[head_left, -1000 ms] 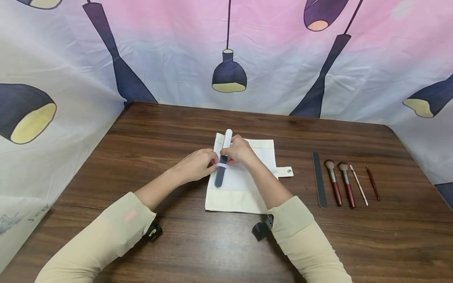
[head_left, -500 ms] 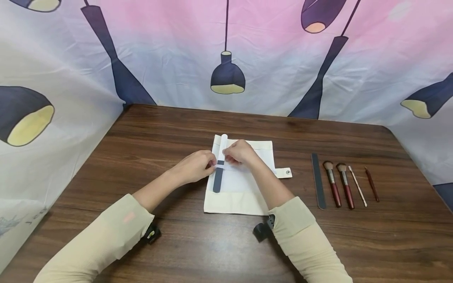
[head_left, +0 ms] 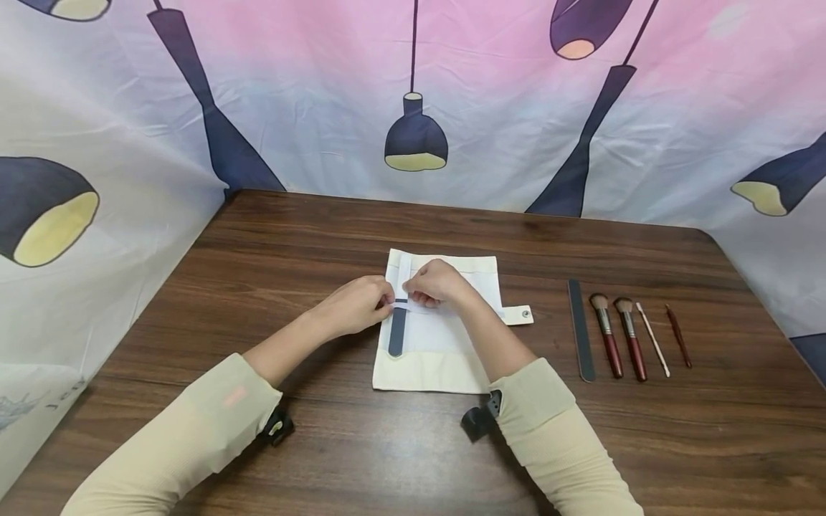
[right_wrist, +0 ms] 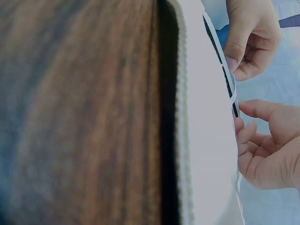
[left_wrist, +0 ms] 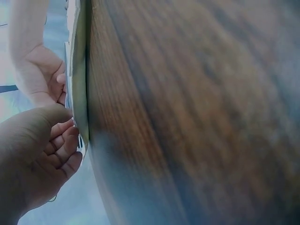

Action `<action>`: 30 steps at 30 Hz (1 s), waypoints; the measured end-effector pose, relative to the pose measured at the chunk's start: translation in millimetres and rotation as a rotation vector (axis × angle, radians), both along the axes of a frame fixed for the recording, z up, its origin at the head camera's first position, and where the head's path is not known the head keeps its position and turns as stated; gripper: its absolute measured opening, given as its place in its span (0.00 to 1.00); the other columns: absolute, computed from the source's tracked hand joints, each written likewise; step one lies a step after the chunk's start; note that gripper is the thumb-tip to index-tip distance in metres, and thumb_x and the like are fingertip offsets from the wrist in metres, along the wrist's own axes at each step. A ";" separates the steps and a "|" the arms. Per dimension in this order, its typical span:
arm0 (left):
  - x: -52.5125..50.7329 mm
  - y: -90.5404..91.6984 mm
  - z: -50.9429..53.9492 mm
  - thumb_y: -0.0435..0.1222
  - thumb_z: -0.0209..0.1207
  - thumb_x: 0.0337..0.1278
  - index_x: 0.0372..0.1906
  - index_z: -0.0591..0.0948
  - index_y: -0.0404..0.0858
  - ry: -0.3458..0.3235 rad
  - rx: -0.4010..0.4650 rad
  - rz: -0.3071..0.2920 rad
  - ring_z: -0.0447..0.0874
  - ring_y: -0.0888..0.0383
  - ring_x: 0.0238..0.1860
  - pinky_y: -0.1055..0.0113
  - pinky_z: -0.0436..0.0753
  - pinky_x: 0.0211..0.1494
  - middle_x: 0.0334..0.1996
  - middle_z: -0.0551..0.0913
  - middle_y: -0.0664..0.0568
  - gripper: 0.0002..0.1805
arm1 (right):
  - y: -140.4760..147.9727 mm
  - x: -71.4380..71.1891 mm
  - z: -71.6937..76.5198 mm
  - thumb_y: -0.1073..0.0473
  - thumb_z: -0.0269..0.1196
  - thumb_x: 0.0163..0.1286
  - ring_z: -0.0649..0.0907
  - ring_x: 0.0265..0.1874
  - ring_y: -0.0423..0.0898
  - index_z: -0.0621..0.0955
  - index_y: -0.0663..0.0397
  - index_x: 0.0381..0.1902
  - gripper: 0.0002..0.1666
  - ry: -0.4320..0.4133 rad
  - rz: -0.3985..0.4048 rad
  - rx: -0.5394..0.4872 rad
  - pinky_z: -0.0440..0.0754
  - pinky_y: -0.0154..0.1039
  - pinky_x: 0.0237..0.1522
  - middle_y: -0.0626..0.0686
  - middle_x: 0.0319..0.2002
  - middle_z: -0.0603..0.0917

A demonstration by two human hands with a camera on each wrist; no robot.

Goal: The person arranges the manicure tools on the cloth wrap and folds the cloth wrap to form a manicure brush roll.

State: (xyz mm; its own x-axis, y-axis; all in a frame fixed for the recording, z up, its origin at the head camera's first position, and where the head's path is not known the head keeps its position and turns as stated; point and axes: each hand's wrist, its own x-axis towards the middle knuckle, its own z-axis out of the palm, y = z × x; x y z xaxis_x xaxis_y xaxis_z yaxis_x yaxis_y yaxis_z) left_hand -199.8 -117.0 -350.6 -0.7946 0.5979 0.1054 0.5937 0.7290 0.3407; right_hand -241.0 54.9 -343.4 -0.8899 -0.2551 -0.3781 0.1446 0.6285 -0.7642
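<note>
My left grip (left_wrist: 35, 152): thumb and fingertips at cloth (left_wrist: 80, 75) edge
My right grip (left_wrist: 43, 72): just beyond, fingers bent
Table (left_wrist: 145, 89): wood-grained, partly blurred

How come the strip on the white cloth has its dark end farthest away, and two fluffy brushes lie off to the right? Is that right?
Not quite: the head view shows the dark end of the strip nearest, with its white end farthest. Two fluffy brushes do lie to the right of the white cloth.

room: between pouch strap (head_left: 518, 315) and grey file (head_left: 581, 330) | obstacles: brushes (head_left: 609, 344) beside file, rear backdrop (head_left: 323, 129)
</note>
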 end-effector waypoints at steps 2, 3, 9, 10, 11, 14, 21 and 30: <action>0.2 0.3 0.3 0.31 0.59 0.54 0.31 0.80 0.35 -0.001 -0.003 0.002 0.72 0.59 0.31 0.65 0.74 0.37 0.27 0.76 0.54 0.02 | 0.2 0.0 -0.4 0.59 0.63 0.60 0.71 0.12 0.39 0.80 0.61 0.21 0.11 -0.004 -0.012 -0.001 0.68 0.28 0.16 0.49 0.15 0.76; 0.3 0.5 0.4 0.31 0.59 0.54 0.31 0.80 0.35 -0.001 -0.005 0.003 0.72 0.59 0.31 0.65 0.74 0.37 0.27 0.76 0.53 0.02 | 0.1 0.0 -0.6 0.59 0.63 0.60 0.71 0.11 0.39 0.79 0.60 0.21 0.11 -0.002 -0.017 0.004 0.68 0.28 0.16 0.49 0.14 0.76; 0.5 2.0 1.4 0.31 0.59 0.53 0.31 0.80 0.34 0.006 -0.011 0.006 0.73 0.58 0.30 0.65 0.74 0.36 0.27 0.76 0.53 0.03 | 0.8 -0.8 -2.0 0.60 0.64 0.59 0.71 0.11 0.38 0.77 0.58 0.19 0.13 0.017 -0.012 0.017 0.68 0.27 0.15 0.49 0.14 0.76; 0.6 2.3 1.7 0.31 0.59 0.53 0.31 0.80 0.34 0.008 -0.012 0.007 0.73 0.58 0.30 0.65 0.74 0.35 0.27 0.76 0.53 0.03 | 2.1 -0.4 -1.2 0.59 0.64 0.60 0.71 0.11 0.38 0.77 0.58 0.19 0.13 0.026 -0.001 0.022 0.67 0.28 0.15 0.49 0.14 0.76; 0.6 2.7 1.7 0.31 0.59 0.53 0.31 0.80 0.34 0.009 -0.011 0.013 0.73 0.59 0.29 0.65 0.74 0.35 0.27 0.76 0.52 0.04 | 4.1 0.1 0.1 0.58 0.64 0.60 0.72 0.12 0.39 0.77 0.58 0.20 0.12 0.038 0.012 0.027 0.68 0.28 0.16 0.49 0.15 0.76; 1.0 5.1 2.8 0.33 0.57 0.54 0.33 0.80 0.33 0.011 -0.007 0.048 0.72 0.58 0.27 0.66 0.73 0.32 0.27 0.76 0.52 0.06 | 15.8 3.6 8.2 0.57 0.63 0.60 0.74 0.16 0.41 0.78 0.59 0.25 0.11 0.082 0.047 0.046 0.72 0.30 0.19 0.51 0.20 0.78; 2.6 17.6 6.2 0.36 0.60 0.55 0.38 0.81 0.33 0.046 -0.026 0.041 0.74 0.58 0.32 0.65 0.75 0.38 0.33 0.79 0.50 0.10 | 76.2 19.9 33.3 0.55 0.59 0.63 0.79 0.23 0.47 0.78 0.59 0.38 0.12 0.165 0.051 0.190 0.78 0.38 0.27 0.57 0.30 0.81; -0.1 31.9 6.7 0.39 0.60 0.54 0.36 0.82 0.35 0.025 -0.092 -0.017 0.68 0.59 0.26 0.68 0.69 0.31 0.28 0.75 0.53 0.11 | 183.9 43.7 39.3 0.53 0.55 0.67 0.83 0.24 0.46 0.74 0.69 0.50 0.24 0.203 -0.009 0.414 0.79 0.46 0.32 0.65 0.37 0.81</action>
